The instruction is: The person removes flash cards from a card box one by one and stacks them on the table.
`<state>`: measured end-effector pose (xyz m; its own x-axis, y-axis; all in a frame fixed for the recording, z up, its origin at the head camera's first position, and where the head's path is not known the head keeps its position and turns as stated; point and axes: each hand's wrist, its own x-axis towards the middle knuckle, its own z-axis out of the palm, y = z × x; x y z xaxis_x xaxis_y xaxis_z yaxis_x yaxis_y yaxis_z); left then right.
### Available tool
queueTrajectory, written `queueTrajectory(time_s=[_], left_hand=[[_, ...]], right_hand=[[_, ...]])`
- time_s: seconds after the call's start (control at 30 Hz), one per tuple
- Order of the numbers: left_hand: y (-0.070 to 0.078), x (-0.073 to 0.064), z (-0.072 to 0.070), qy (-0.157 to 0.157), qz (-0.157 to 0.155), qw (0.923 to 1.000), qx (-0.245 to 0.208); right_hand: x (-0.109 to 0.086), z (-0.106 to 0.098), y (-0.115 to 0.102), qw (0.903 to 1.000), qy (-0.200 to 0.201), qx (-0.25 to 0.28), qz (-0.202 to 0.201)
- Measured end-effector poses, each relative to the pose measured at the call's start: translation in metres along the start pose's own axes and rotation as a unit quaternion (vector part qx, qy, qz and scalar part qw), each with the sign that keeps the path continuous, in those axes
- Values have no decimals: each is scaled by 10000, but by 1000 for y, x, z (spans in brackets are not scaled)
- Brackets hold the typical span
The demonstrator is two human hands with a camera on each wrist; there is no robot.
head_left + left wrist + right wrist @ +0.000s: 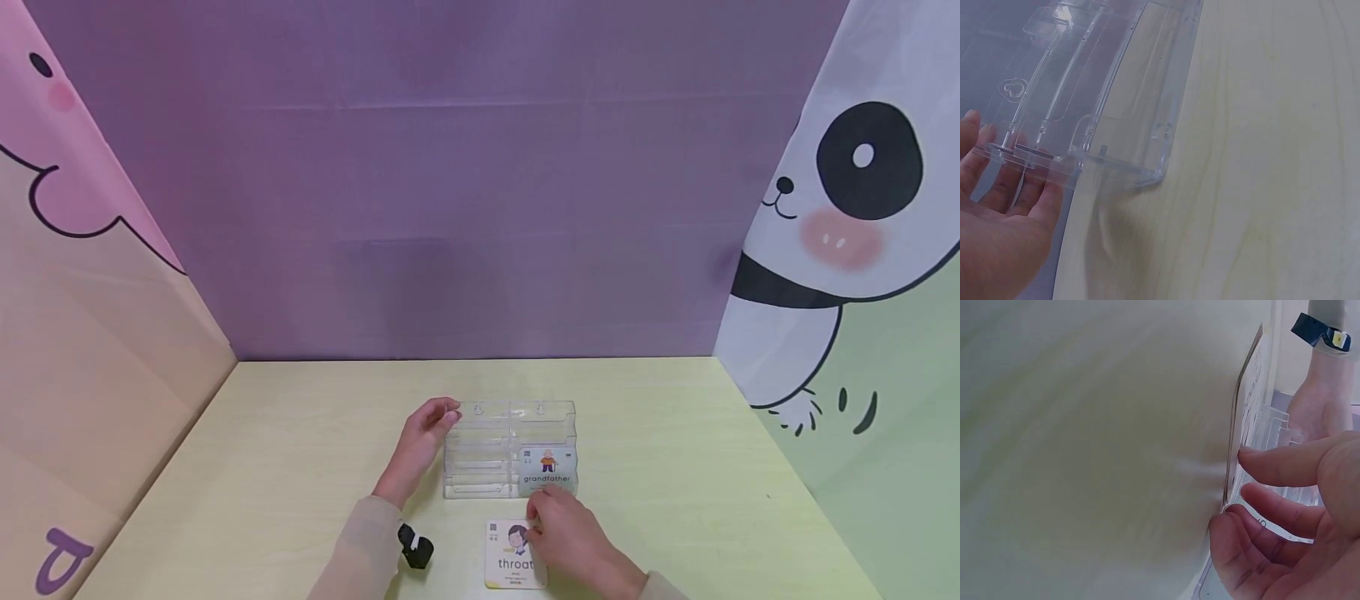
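My left hand [420, 442] grips the upper left corner of a clear plastic card rack [477, 490], fingers behind the rim in the left wrist view. The rack leans up from the table in stepped rows of two columns. A card reading "grandfather" [548, 472] sits in its bottom right pocket. Just in front of the rack, a white card reading "throat" [510, 553] lies face up on the table. My right hand [567, 533] pinches this card by its right side, thumb on the face and curled fingers [1225, 550] at the edge.
A pale wooden table [300, 467] spreads around the rack. A purple cloth wall [465, 208] stands behind it, with cartoon-printed panels on the left and right. A small black camera [415, 547] is strapped at the left wrist.
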<state>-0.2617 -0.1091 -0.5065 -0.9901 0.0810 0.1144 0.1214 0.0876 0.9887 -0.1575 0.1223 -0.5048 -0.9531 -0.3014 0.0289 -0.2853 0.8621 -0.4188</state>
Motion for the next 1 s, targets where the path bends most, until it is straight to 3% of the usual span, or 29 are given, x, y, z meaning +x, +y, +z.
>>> queueTrajectory(time_s=[0.37,1.0], left_hand=[[-1,0,1,5,-27,10000,-47],[-1,-1,1,-28,58,10000,60]], right_hand=[[-1,-6,-1,9998,-75,-13,200],[-1,-20,-1,9980,625,-71,-73]])
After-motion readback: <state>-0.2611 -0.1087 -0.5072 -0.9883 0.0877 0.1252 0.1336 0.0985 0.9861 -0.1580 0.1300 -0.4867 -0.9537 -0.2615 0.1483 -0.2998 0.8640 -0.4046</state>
